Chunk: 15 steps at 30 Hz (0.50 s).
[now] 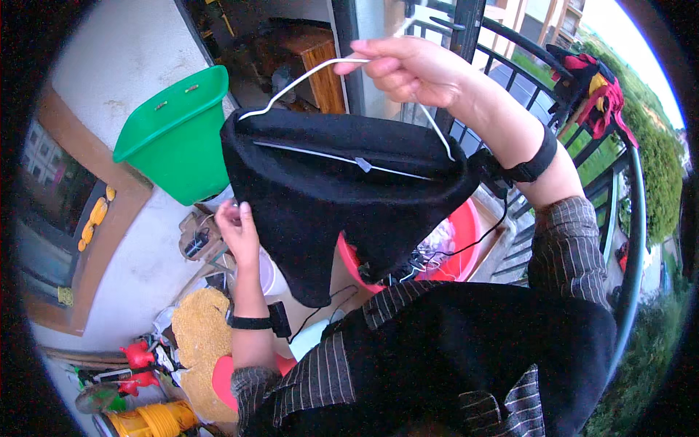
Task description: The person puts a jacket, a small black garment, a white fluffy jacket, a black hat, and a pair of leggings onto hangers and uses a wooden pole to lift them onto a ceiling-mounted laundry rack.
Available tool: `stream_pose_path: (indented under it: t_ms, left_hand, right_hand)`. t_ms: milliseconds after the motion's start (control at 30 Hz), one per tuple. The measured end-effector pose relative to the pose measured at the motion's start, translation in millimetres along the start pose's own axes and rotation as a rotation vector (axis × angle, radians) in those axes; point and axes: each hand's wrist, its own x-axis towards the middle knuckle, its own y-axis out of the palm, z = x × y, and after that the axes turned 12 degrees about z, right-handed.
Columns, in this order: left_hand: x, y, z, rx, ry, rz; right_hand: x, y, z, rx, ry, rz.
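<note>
A pair of black trousers hangs from a white wire hanger, its waistband spread wide by the hanger's two ends. My right hand is raised and grips the hanger's upper wire, just under the hook. Inside the open waist the hanger's lower bar shows, with a small pale scrap on it. My left hand is at the left edge of the trousers, fingers curled and thumb up. Whether it pinches the cloth cannot be made out.
Behind the trousers stands a red basin holding cords and hangers. A green plastic bin is at the wall. Yellow grain lies low left. Black railing runs along the right, with red and dark cloth over it.
</note>
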Motion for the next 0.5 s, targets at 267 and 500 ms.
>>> stream_pose_path:
  t_ms: [267,500]
  left_hand:
    - [-34,33,-120,0.25,0.704,0.547]
    - [-51,24,-128,0.304,0.627,0.742]
  right_hand:
    - [77,39,-25,0.316,0.062,-0.041]
    - [117,27,-29,0.375,-0.056,-0.204]
